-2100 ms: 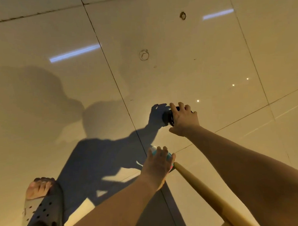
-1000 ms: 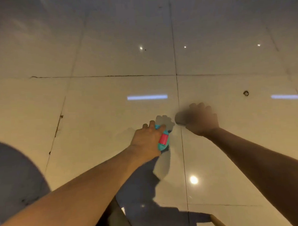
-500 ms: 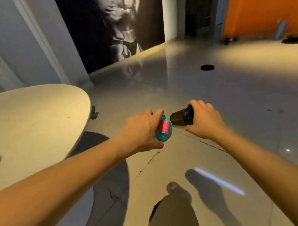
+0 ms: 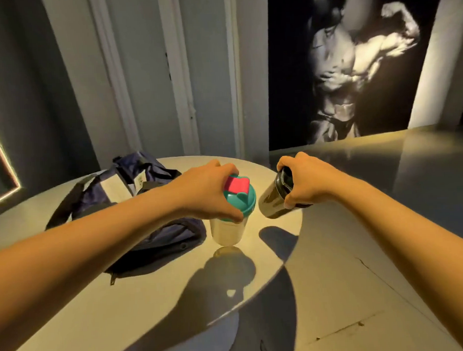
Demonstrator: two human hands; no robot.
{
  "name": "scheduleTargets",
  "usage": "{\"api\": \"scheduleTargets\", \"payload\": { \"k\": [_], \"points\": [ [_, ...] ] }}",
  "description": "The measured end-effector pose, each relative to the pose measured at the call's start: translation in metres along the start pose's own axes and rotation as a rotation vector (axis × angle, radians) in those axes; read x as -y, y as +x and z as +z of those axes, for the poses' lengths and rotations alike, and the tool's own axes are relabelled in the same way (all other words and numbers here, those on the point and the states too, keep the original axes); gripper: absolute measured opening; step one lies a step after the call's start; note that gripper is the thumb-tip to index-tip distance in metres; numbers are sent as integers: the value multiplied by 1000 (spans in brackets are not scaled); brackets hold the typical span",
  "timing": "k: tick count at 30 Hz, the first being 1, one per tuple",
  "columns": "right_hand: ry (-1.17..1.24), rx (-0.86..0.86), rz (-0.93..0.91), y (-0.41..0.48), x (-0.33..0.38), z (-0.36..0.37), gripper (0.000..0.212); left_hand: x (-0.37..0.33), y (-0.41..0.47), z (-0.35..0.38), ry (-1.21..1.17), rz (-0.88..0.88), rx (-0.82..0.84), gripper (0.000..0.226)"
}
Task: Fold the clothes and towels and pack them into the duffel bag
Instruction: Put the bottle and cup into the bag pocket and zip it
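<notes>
Both grips are full. My left grip (image 4: 207, 195) is curled over the round teal lid (image 4: 243, 202) with the pink flap, holding the see-through plastic shaker bottle (image 4: 229, 232) from the top. My right grip (image 4: 305, 182) is wrapped round the shiny dark cup (image 4: 272, 202), which leans to the left.

The bottle is upright, low over the round pale worktop (image 4: 151, 298). I cannot tell if its bottom touches. The dark blue cloth duffel bag (image 4: 142, 166) lies on the worktop just left of the bottle, open at the top, with something pale inside. I see no loose clothes or towels.

I think the job now is to set these two down or pack them. I should keep the bottle straight, lower it slowly, and let go only when it stands by itself. The cup should be turned upright first so it cannot roll. It is near the right edge, so I should bring it toward the middle. I should keep the two apart so they don't bump.
</notes>
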State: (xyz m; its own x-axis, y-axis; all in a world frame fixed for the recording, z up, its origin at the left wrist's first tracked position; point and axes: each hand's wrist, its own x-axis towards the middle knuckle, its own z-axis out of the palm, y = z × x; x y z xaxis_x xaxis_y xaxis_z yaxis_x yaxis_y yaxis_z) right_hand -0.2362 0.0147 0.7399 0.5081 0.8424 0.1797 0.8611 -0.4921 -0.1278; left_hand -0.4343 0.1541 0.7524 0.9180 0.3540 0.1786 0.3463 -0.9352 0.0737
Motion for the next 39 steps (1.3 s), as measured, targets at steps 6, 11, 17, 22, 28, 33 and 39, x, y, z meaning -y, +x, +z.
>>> {"api": "scheduleTargets", "payload": {
  "k": [6, 11, 17, 22, 28, 33, 39],
  "points": [
    [-106, 376, -159, 69, 67, 16, 71, 83, -29, -6, -130, -150, 161, 71],
    [-174, 470, -165, 105, 82, 41, 73, 106, -11, 16, -292, -180, 146, 64],
    [-146, 460, -140, 129, 71, 49, 80, 107, 57, 51, -322, -235, 144, 64],
    [-113, 338, -179, 133, 67, 54, 88, 118, 91, 67, -290, -301, 98, 62],
    [-16, 291, -169, 131, 61, 53, 70, 127, 97, 61, -325, -262, 152, 66],
    [112, 276, -165, 126, 62, 51, 56, 125, 99, 63, -384, -218, 194, 69],
    [66, 183, -157, 124, 57, 57, 55, 128, 107, 76, -237, -253, 8, 71]
  ]
}}
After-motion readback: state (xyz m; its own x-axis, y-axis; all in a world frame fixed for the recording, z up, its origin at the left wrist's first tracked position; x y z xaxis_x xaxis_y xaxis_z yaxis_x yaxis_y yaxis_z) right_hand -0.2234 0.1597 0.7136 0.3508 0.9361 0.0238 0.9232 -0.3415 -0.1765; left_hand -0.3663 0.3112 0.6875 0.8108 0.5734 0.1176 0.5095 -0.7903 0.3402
